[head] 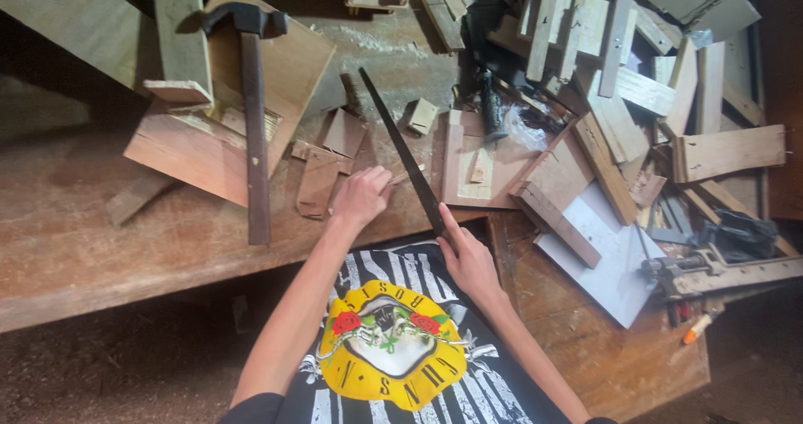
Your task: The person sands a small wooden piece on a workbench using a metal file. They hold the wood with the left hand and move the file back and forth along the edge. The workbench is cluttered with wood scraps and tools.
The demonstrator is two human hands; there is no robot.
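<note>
My right hand (467,258) grips the near end of a long dark flat file (401,150) that lies diagonally across the wooden workbench (100,240), tip pointing away. My left hand (361,195) is closed on a small thin piece of wood (407,175) and holds it against the side of the file. Small brown wooden offcuts (322,173) lie just left of the left hand.
A hammer (253,106) with a long dark handle lies on a plank at the left. A heap of wood scraps (602,73) fills the right and back. A metal clamp (711,273) and a pale sheet (602,257) sit at the right edge. A small wood block (422,115) lies beyond the file.
</note>
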